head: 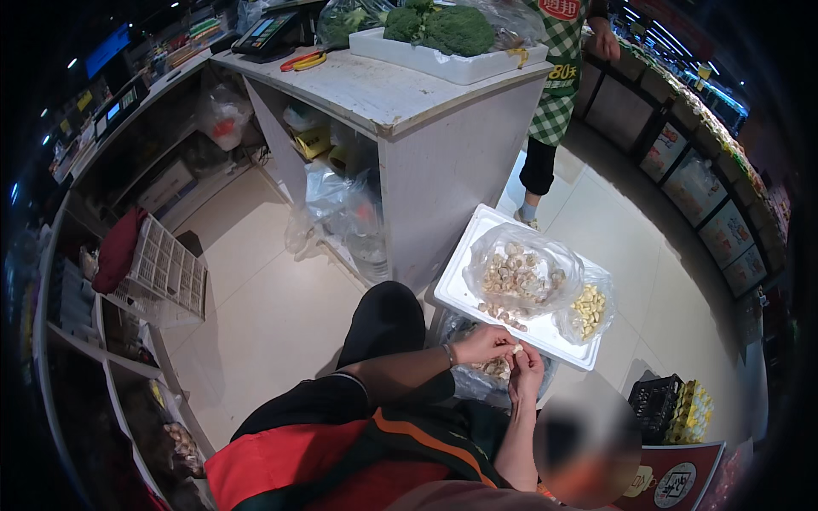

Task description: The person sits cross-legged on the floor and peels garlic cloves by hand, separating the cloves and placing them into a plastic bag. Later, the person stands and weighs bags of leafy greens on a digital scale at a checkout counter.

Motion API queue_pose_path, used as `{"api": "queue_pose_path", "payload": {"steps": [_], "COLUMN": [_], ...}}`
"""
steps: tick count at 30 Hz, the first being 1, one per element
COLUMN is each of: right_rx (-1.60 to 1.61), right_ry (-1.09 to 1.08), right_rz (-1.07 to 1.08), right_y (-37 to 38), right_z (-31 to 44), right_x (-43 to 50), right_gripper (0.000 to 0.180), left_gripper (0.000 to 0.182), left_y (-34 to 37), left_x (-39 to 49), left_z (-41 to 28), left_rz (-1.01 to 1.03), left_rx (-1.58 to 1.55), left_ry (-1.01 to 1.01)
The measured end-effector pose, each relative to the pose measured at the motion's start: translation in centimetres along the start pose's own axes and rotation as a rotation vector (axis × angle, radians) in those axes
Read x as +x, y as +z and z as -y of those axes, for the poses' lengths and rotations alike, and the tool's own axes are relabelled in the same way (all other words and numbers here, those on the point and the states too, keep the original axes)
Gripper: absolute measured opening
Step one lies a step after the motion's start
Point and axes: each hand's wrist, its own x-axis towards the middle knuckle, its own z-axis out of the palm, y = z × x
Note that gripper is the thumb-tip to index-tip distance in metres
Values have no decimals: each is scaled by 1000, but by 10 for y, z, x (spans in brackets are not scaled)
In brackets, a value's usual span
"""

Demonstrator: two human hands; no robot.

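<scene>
My left hand and my right hand meet at the near edge of a white foam tray. Between their fingertips is a small pale garlic clove, touched by both. On the tray lies a clear plastic bag of unpeeled garlic cloves, with several loose cloves beside it. To its right a smaller clear bag holds peeled garlic cloves. Below my hands, partly hidden by them, a plastic bag contains what look like garlic skins.
A white counter stands ahead, bearing a foam box of broccoli and red-and-yellow-handled scissors. A person in a checkered apron stands behind it. A white crate is at left; a black crate and egg trays are at right.
</scene>
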Motion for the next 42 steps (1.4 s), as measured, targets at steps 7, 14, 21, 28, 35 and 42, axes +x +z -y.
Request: {"api": "queue_pose_path", "payload": {"steps": [7,14,21,28,35,42], "right_rx": [-21,-54,-85,-114,-132,-87], "right_ry": [9,18,9,7,12,11], "right_rz": [-12,-13,10,-5,-3,11], "right_y": [1,6,1,2,-1,0], "right_z": [0,4,0,1,-1,-1], "right_x": [0,-2,-1,-1,0,0], "right_gripper": [24,23,24,24,25,25], "left_gripper": [17,15,17,18,15,14], "left_y": [-2,-2,2,-6,-6,-3], "left_x": [0,1,0,2,2,0], "left_z": [3,9,9,2,10,7], "left_rz": [0,34,17,78,108,100], "left_rx": [-5,-74,-23,62,-28,-155], "left_ry": [6,-50,-17,-33,-84,-120]}}
